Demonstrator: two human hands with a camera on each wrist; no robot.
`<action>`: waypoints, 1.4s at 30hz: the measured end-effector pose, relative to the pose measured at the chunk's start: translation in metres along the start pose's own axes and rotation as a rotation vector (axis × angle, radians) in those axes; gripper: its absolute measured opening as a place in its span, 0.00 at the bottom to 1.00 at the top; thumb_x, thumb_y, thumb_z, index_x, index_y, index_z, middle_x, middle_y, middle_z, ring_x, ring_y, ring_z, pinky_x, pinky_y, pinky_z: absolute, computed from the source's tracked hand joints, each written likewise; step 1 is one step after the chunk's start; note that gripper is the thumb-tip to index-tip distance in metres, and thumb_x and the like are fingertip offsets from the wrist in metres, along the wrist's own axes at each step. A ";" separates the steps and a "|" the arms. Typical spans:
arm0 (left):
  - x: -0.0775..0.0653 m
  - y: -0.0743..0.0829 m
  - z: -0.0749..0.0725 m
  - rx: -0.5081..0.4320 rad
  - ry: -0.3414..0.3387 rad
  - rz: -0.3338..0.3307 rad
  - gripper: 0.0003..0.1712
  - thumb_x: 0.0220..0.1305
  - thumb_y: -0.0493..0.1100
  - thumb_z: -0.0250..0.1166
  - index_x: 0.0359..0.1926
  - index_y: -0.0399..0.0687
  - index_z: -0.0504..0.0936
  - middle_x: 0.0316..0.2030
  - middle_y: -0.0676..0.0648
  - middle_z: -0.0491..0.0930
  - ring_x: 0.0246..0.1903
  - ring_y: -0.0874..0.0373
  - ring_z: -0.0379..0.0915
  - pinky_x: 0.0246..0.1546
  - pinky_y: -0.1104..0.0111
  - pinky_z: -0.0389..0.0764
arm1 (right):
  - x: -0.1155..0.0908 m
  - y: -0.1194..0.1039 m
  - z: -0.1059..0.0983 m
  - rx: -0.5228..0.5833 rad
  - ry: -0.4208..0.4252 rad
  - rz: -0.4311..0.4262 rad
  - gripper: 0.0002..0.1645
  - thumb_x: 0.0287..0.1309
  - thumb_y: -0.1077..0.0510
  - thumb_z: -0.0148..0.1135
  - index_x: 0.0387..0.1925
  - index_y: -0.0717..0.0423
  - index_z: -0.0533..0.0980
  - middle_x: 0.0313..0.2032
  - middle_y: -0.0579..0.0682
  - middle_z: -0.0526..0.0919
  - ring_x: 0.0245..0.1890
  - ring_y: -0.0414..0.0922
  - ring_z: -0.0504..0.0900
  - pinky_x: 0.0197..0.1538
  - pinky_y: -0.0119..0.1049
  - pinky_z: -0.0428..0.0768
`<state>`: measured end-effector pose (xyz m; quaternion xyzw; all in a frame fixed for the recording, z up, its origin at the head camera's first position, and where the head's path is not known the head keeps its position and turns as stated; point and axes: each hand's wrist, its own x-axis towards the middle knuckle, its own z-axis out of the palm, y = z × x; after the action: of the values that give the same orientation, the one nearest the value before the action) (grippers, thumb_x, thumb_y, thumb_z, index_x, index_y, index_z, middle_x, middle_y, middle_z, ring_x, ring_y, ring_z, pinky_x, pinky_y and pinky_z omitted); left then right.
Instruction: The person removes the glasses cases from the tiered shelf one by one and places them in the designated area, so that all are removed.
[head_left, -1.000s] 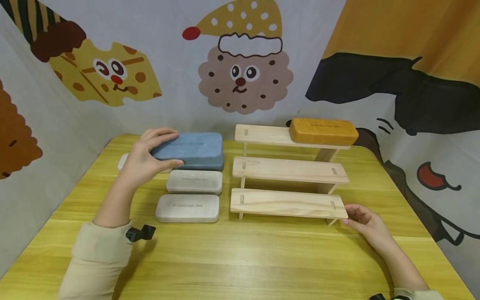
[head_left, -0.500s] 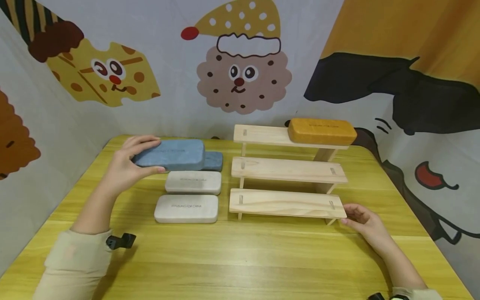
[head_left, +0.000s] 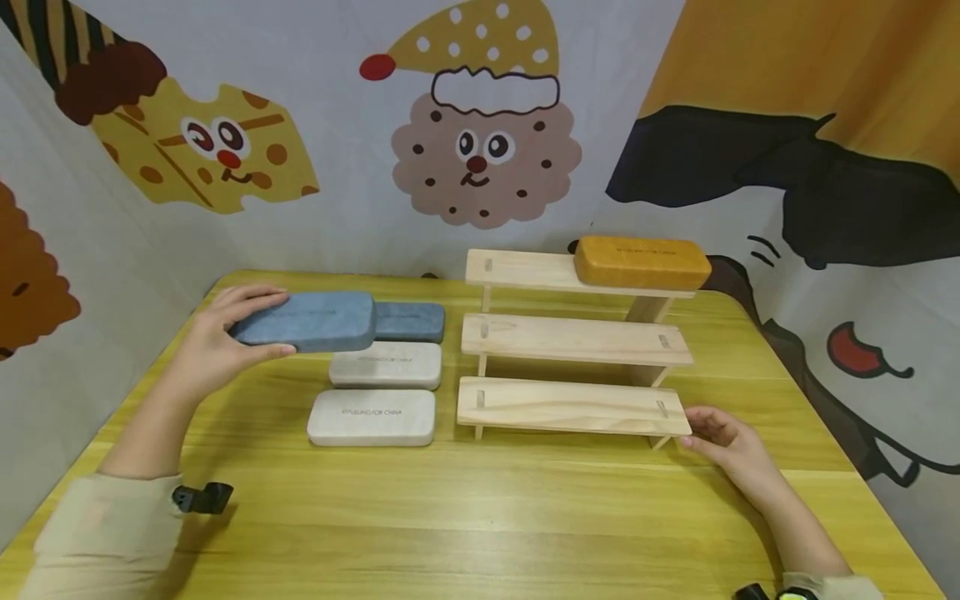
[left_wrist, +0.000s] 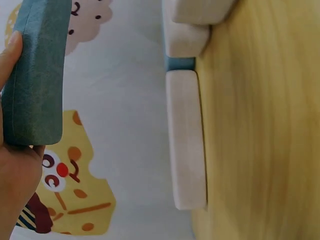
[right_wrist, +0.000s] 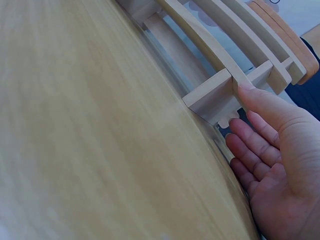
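Wooden stand, three-tiered and upright. Left of the stand, up in the air, blue case, clamped between thumb and fingers of the left hand. At the stand's right end, right hand, thumb touching the lowest tier, fingers apart and loosely bent. Apparently at the carrying step; next, probably calls for a level set-down under a firm grip.

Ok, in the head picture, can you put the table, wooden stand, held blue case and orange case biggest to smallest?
1. Table
2. Wooden stand
3. Held blue case and orange case: too close to rank surely.
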<state>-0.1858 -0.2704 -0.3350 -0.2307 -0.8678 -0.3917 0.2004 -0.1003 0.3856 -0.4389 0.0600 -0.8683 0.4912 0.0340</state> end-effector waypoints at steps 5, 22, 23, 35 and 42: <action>-0.007 -0.010 -0.006 -0.018 -0.015 -0.041 0.39 0.40 0.27 0.77 0.58 0.41 0.78 0.58 0.46 0.71 0.58 0.68 0.58 0.50 0.85 0.61 | 0.001 -0.002 0.000 -0.006 -0.001 0.005 0.23 0.61 0.60 0.63 0.54 0.70 0.70 0.45 0.37 0.79 0.46 0.30 0.76 0.45 0.21 0.73; -0.021 -0.036 -0.024 -0.011 -0.093 -0.243 0.36 0.48 0.39 0.77 0.61 0.46 0.77 0.62 0.51 0.66 0.66 0.57 0.51 0.56 0.80 0.57 | 0.001 -0.003 0.001 0.010 0.005 -0.020 0.23 0.60 0.64 0.64 0.54 0.71 0.70 0.45 0.36 0.79 0.45 0.30 0.76 0.45 0.20 0.73; -0.021 -0.037 -0.025 -0.006 -0.099 -0.256 0.36 0.49 0.40 0.77 0.61 0.47 0.77 0.62 0.51 0.66 0.67 0.55 0.51 0.56 0.80 0.57 | 0.001 -0.003 0.001 0.012 0.005 -0.019 0.23 0.60 0.64 0.64 0.54 0.71 0.70 0.45 0.36 0.79 0.45 0.30 0.76 0.45 0.20 0.73; -0.026 -0.056 -0.031 -0.034 -0.138 -0.291 0.37 0.47 0.38 0.77 0.61 0.40 0.76 0.61 0.47 0.65 0.66 0.42 0.50 0.59 0.38 0.53 | 0.000 -0.003 0.002 0.021 0.008 -0.023 0.22 0.59 0.65 0.64 0.53 0.72 0.70 0.44 0.38 0.80 0.44 0.31 0.77 0.44 0.21 0.73; -0.029 -0.063 -0.031 -0.023 -0.182 -0.325 0.38 0.47 0.40 0.78 0.61 0.40 0.76 0.63 0.40 0.64 0.66 0.37 0.49 0.57 0.37 0.55 | -0.001 -0.002 0.001 0.040 0.002 -0.024 0.22 0.60 0.65 0.63 0.53 0.72 0.70 0.44 0.38 0.80 0.45 0.32 0.77 0.45 0.21 0.73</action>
<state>-0.1921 -0.3381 -0.3687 -0.1241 -0.9036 -0.4066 0.0526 -0.0987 0.3841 -0.4377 0.0708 -0.8573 0.5083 0.0398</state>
